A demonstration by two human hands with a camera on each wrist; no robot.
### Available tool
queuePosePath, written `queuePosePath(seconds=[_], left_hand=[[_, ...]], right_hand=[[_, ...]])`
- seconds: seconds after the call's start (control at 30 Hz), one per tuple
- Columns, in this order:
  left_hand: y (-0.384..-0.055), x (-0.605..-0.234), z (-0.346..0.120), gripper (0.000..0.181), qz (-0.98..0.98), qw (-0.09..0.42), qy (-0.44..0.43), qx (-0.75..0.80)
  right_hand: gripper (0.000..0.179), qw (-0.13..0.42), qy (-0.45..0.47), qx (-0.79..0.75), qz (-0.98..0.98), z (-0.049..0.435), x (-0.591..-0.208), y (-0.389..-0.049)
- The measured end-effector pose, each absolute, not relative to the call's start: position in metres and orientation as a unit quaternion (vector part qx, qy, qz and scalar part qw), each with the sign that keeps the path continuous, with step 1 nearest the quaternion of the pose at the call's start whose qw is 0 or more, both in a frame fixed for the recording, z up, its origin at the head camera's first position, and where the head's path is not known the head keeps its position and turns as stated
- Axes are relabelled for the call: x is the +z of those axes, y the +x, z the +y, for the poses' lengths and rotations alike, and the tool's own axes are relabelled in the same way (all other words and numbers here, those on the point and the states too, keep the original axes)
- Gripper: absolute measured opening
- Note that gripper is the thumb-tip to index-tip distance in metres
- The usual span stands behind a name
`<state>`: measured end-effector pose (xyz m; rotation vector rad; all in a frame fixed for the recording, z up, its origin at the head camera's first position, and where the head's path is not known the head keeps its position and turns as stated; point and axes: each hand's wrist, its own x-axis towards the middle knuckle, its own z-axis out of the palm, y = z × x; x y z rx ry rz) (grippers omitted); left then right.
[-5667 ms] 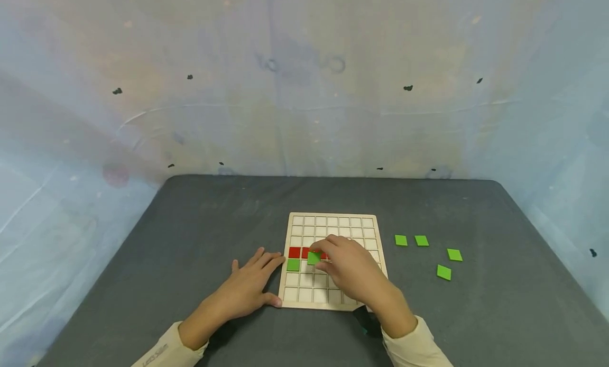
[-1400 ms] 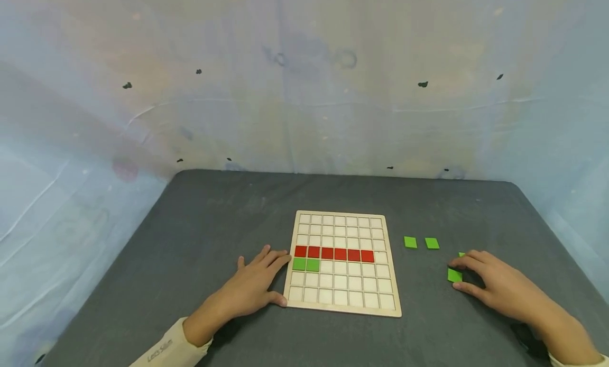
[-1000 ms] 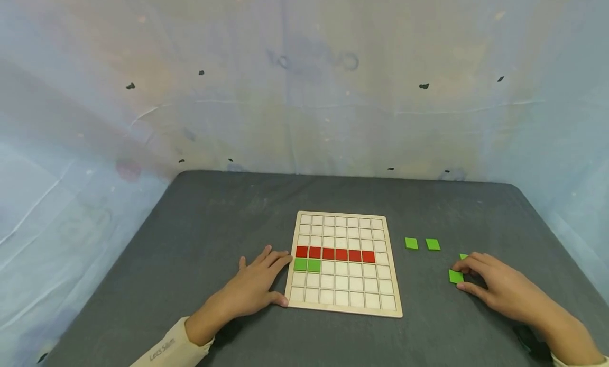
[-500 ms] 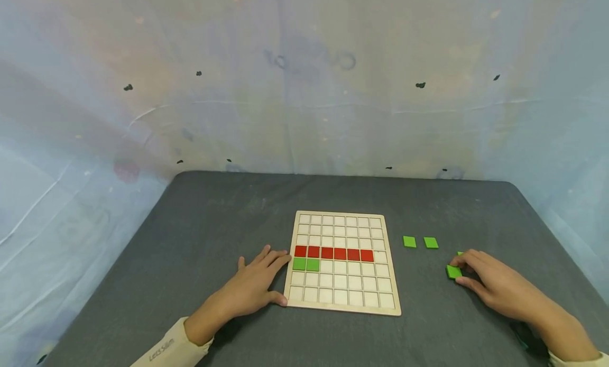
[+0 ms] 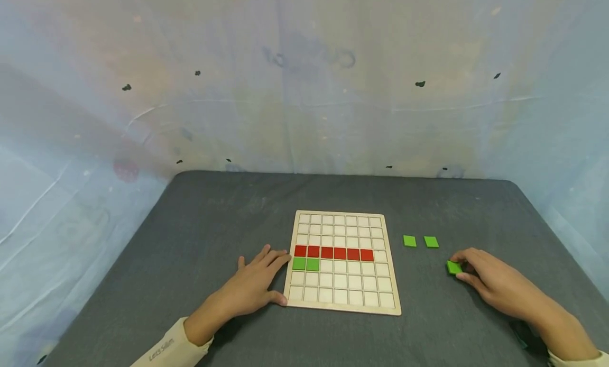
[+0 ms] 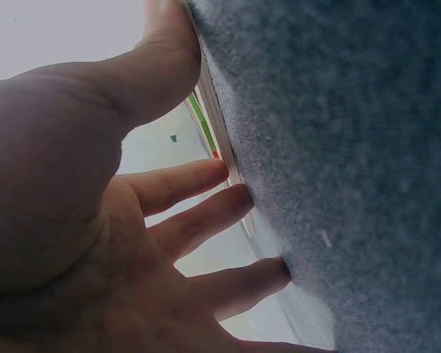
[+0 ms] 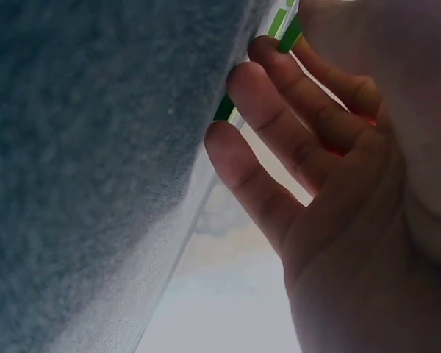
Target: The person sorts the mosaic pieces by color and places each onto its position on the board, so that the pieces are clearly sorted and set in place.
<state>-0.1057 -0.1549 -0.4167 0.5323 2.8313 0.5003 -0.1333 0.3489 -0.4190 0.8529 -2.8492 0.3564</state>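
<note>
A wooden grid board (image 5: 343, 310) lies mid-table with a row of several red tiles (image 5: 340, 253) and, below it, two green tiles (image 5: 306, 264) at the left end. My left hand (image 5: 249, 286) rests flat on the table, fingers spread, with thumb and fingertips at the board's left edge. Right of the board, my right hand (image 5: 492, 280) pinches a green tile (image 5: 454, 267) between thumb and fingers, the tile slightly tilted. In the right wrist view, another green tile (image 7: 224, 109) shows under the other fingertips; the right hand hides it in the head view.
Two loose green tiles (image 5: 421, 241) lie on the dark grey table (image 5: 228, 213) between the board and my right hand, a little farther back. A pale patterned curtain (image 5: 304, 92) hangs behind the table and along both sides.
A second green tile has gone onto the board, and my right hand has moved right to the loose tiles. It now pinches one, raised and shifted slightly away from me. My left hand stays put.
</note>
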Motion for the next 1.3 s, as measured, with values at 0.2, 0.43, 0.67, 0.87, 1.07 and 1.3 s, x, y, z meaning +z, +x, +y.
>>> queuePosePath(seconds=[0.2,0.43,0.67,0.87,1.07,1.3], left_hand=[[-0.1039,-0.4187,-0.1563,0.090,0.962,0.110,0.181,0.173],[-0.1048,-0.4189,-0.1564,0.090,0.962,0.108,0.182,0.173],[-0.1054,-0.4164,-0.1553,0.090,0.962,0.107,0.183,0.174],[-0.1049,-0.4153,-0.1548,0.090,0.963,0.105,0.181,0.172],[-0.1050,-0.4161,-0.1543,0.090,0.963,0.103,0.181,0.169],[-0.1057,-0.4159,-0.1529,0.090,0.965,0.106,0.176,0.163]], right_hand=[[0.033,0.071,0.280,0.108,-0.951,0.3460,-0.4187,-0.1337],[0.046,0.085,0.299,0.073,-0.948,0.3450,-0.4185,-0.1338],[0.046,0.105,0.311,0.083,-0.941,0.3464,-0.4197,-0.1333],[0.045,0.105,0.310,0.082,-0.941,0.3469,-0.4202,-0.1339],[0.040,0.089,0.292,0.074,-0.949,0.3468,-0.4190,-0.1343],[0.037,0.087,0.279,0.086,-0.953,0.3470,-0.4190,-0.1339]])
